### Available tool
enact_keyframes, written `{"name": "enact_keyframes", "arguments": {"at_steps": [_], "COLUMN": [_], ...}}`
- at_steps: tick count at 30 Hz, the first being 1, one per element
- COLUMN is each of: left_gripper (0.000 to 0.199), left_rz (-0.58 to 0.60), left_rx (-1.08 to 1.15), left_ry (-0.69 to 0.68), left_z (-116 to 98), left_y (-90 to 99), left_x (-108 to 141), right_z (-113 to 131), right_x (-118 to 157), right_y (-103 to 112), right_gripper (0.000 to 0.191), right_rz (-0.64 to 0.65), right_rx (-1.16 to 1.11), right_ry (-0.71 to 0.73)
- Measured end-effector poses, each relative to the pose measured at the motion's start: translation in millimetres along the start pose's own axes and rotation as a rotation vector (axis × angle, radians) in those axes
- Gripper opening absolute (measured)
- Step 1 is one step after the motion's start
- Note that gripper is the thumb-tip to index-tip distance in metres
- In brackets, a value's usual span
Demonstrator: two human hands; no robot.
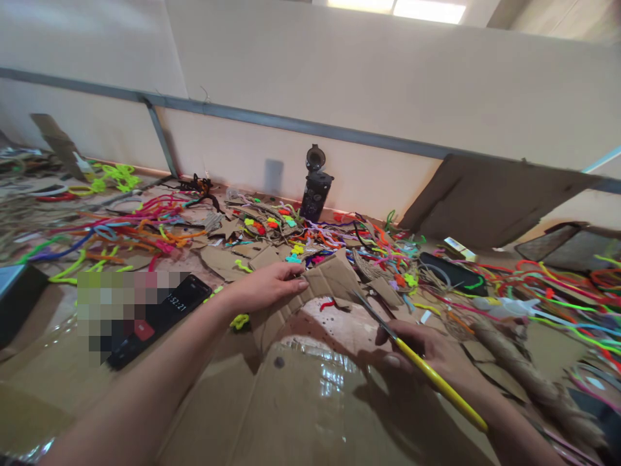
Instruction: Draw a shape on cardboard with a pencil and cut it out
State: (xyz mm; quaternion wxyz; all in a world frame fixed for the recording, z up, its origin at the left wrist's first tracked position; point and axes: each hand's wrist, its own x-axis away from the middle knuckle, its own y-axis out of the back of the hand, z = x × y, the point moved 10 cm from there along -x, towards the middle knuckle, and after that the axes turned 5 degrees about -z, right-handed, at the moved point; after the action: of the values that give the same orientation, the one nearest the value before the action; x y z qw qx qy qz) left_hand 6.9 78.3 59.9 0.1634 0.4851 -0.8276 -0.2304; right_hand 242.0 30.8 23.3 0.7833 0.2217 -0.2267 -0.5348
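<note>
My left hand point(272, 286) is closed on a cut piece of corrugated cardboard point(334, 277), with the thumb along its near side. The cardboard curves from below this hand toward the right. My right hand point(422, 353) grips a slim tool with a long yellow handle point(436, 378) and a narrow, pointed metal end. That metal tip lies at the right edge of the cardboard piece; whether it touches is not clear. Below both hands spreads a large taped cardboard sheet point(301, 401).
A phone point(187, 294) showing a timer lies left of my left forearm. A black lidded container point(316, 193) stands by the wall. Colourful pipe cleaners point(160, 226) and cardboard scraps crowd the surface. At right are a glue bottle point(507, 305) and a cardboard roll point(519, 362).
</note>
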Motion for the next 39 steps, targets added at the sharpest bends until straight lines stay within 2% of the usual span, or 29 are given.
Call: {"name": "enact_keyframes", "arguments": {"at_steps": [9, 13, 18, 24, 39], "left_gripper": [0.029, 0.03, 0.031, 0.028, 0.023], "left_rz": [-0.01, 0.017, 0.074, 0.083, 0.096], "left_rx": [0.002, 0.011, 0.064, 0.025, -0.02], "left_ry": [0.001, -0.023, -0.035, -0.039, -0.014], "left_z": [5.2, 12.1, 9.2, 1.6, 1.8], "left_y": [1.7, -6.5, -18.3, -15.5, -8.8], "left_x": [-0.8, -4.2, -3.6, -0.8, 2.6], "right_z": [-2.5, -3.1, -2.6, 1.1, 10.3], "right_x": [-1.9, -2.2, -1.5, -0.4, 1.7], "right_y": [-3.7, -4.5, -7.5, -5.9, -7.5], "right_gripper": [0.046, 0.048, 0.048, 0.047, 0.047], "right_rz": [0.008, 0.0, 0.046, 0.047, 0.006], "right_rx": [0.053, 0.157, 0.121, 0.127, 0.174], "right_ry": [-0.004, 0.033, 0.077, 0.074, 0.061]}}
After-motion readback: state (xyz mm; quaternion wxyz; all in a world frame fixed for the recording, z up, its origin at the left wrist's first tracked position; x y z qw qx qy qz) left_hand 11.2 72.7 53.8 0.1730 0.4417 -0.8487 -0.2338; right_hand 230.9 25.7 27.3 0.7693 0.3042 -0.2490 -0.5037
